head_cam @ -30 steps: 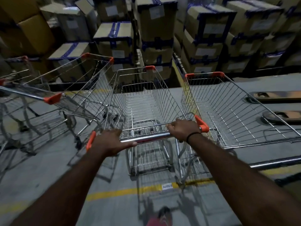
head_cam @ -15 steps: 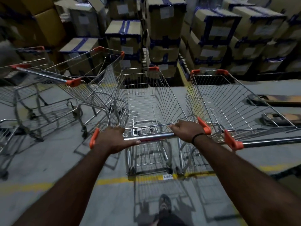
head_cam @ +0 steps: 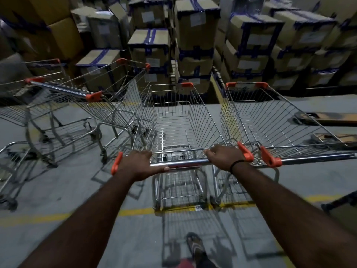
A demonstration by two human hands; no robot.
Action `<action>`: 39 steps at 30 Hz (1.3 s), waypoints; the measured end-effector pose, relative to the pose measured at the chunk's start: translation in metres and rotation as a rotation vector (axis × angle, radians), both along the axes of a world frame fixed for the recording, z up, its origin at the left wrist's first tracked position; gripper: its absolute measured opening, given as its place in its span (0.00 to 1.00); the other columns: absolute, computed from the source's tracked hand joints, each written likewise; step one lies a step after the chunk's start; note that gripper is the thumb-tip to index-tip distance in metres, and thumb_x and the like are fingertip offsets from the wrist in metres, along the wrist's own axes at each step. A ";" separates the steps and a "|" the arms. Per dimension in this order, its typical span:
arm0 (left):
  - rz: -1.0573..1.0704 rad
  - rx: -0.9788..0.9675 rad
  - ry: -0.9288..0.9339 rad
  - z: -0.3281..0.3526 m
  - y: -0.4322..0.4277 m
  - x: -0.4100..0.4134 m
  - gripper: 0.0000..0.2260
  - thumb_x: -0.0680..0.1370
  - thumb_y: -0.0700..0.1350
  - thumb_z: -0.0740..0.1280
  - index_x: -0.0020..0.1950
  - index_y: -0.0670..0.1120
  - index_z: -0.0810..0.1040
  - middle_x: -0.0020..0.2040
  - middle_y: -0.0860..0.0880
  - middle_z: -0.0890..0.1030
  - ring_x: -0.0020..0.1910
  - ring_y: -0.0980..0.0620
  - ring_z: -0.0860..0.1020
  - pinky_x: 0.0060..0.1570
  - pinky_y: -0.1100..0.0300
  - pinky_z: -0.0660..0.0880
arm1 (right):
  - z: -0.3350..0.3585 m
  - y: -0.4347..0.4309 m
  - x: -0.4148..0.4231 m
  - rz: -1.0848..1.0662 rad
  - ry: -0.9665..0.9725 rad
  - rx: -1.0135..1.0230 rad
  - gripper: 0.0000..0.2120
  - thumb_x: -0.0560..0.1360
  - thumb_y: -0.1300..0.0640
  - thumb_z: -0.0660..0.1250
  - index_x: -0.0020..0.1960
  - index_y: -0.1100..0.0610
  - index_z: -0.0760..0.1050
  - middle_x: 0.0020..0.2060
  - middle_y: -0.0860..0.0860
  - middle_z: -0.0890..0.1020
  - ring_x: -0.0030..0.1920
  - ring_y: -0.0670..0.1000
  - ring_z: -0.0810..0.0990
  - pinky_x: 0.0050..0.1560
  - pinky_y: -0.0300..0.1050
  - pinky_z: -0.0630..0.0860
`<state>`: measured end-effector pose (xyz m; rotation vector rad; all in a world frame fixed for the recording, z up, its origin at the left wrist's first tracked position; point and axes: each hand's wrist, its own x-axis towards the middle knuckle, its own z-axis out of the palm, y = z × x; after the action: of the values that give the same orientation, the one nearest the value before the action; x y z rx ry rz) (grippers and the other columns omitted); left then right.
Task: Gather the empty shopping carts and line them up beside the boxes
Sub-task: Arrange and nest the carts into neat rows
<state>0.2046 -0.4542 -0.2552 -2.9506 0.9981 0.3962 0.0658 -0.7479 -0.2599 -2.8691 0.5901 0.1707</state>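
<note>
The left hand (head_cam: 138, 164) and right hand (head_cam: 225, 156) are gripping the smooth chrome handlebar (head_cam: 183, 163) of an empty wire-mesh shopping cart with orange plastic corners (head_cam: 173, 130), which is standing between a matching cart alongside (head_cam: 270, 120) and an angled wire cart (head_cam: 123, 101), facing stacked blue-taped cardboard boxes (head_cam: 195, 35).

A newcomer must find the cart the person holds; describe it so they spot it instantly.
Face the stacked blue-taped boxes. Before them, take the middle cart, between the left cart and right cart. Only its handle is gripped: left hand, right hand.
</note>
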 end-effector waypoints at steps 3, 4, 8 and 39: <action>-0.005 0.020 -0.006 0.005 0.002 -0.003 0.57 0.60 0.88 0.46 0.77 0.53 0.69 0.74 0.47 0.74 0.73 0.44 0.70 0.72 0.35 0.61 | -0.001 0.005 -0.004 0.010 -0.010 -0.029 0.33 0.77 0.31 0.44 0.49 0.51 0.82 0.44 0.51 0.83 0.44 0.52 0.81 0.51 0.50 0.78; -0.012 0.028 -0.013 0.006 0.003 -0.004 0.56 0.60 0.88 0.46 0.77 0.52 0.69 0.74 0.47 0.74 0.73 0.43 0.69 0.73 0.36 0.61 | -0.001 0.006 -0.006 0.013 -0.009 -0.040 0.34 0.77 0.31 0.44 0.52 0.50 0.82 0.47 0.51 0.83 0.46 0.53 0.81 0.52 0.50 0.78; -0.027 0.029 -0.012 0.003 0.002 -0.006 0.58 0.59 0.88 0.45 0.76 0.51 0.69 0.73 0.45 0.74 0.72 0.42 0.70 0.71 0.40 0.65 | -0.003 0.003 -0.010 0.010 0.010 -0.041 0.35 0.77 0.30 0.44 0.53 0.50 0.82 0.49 0.52 0.83 0.47 0.54 0.81 0.53 0.52 0.78; -0.026 0.046 0.025 0.009 -0.001 -0.004 0.58 0.60 0.87 0.45 0.79 0.51 0.66 0.77 0.46 0.70 0.76 0.43 0.66 0.72 0.42 0.63 | 0.000 0.007 -0.006 -0.025 0.019 -0.021 0.38 0.74 0.29 0.40 0.46 0.52 0.82 0.37 0.49 0.81 0.39 0.51 0.80 0.50 0.50 0.79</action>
<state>0.2005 -0.4549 -0.2465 -2.8955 1.0142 0.4510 0.0594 -0.7412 -0.2597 -2.8814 0.6353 0.1888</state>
